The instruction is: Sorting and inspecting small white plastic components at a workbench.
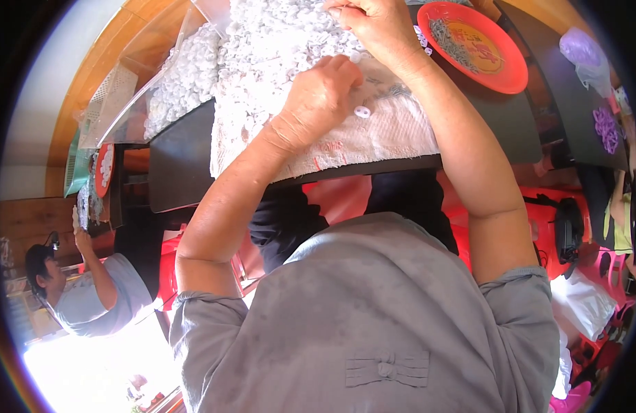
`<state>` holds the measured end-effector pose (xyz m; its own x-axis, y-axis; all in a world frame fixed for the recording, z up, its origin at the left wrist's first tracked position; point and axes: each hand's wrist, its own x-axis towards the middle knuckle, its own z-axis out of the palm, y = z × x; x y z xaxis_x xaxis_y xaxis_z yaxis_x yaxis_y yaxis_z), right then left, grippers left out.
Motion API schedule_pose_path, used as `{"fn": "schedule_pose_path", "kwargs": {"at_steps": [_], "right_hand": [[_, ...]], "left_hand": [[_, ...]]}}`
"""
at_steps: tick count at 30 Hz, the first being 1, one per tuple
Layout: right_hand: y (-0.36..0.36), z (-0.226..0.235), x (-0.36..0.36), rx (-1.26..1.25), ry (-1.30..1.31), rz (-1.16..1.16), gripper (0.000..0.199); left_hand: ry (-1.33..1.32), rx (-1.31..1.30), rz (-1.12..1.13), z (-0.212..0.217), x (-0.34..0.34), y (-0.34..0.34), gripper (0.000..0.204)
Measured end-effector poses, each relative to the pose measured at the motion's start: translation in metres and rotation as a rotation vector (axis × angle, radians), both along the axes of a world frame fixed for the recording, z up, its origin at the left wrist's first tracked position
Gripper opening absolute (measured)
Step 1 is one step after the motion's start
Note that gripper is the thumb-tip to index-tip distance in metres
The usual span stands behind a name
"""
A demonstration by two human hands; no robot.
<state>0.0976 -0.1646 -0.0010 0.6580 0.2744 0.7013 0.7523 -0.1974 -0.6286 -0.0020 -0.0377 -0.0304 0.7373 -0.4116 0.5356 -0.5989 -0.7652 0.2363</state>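
- Head view, upper middle: left hand (325, 93) curled loosely, knuckles up, fingertips pressed together near a small white plastic piece (362, 111) lying on the white towel (394, 134); hard to tell whether anything sits between those fingertips.
- Same view, top edge: right hand (373, 24) farther from the body, fingers bent down into the heap of white pieces (277, 41); palm hidden, so cannot tell if clenched on a piece or just raking.
- Loose white piece just to the right of the left hand's fingertips and toward the body from the right hand; left hand clearly nearer, almost touching. Two small holes side by side, long axis running roughly left to right.
- Heap spread across the towel's far half, up and to the left of both hands; towel draped over the near edge of the dark tabletop (180, 158).
- Further right on the tabletop: red plate (511, 76) holding a scatter of small grey metal bits (449, 38), just beyond the right forearm, well apart from the left hand.
- Left of the heap: clear plastic bag (173, 82) filled with more white pieces.
- Far left, lower: another person (84, 289) in grey at a separate table, one hand raised, apart from this work.
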Motion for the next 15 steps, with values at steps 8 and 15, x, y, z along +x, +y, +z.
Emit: {"fn": "schedule_pose_path", "kwargs": {"at_steps": [8,15], "right_hand": [[0.0,-0.001,0.0,0.001,-0.065,0.023,0.007],[0.001,0.002,-0.005,0.027,-0.097,0.044,0.008]], "left_hand": [[-0.023,0.056,-0.037,0.001,0.002,0.007,0.009],[-0.032,0.156,0.105,-0.009,0.009,-0.002,0.009]]}}
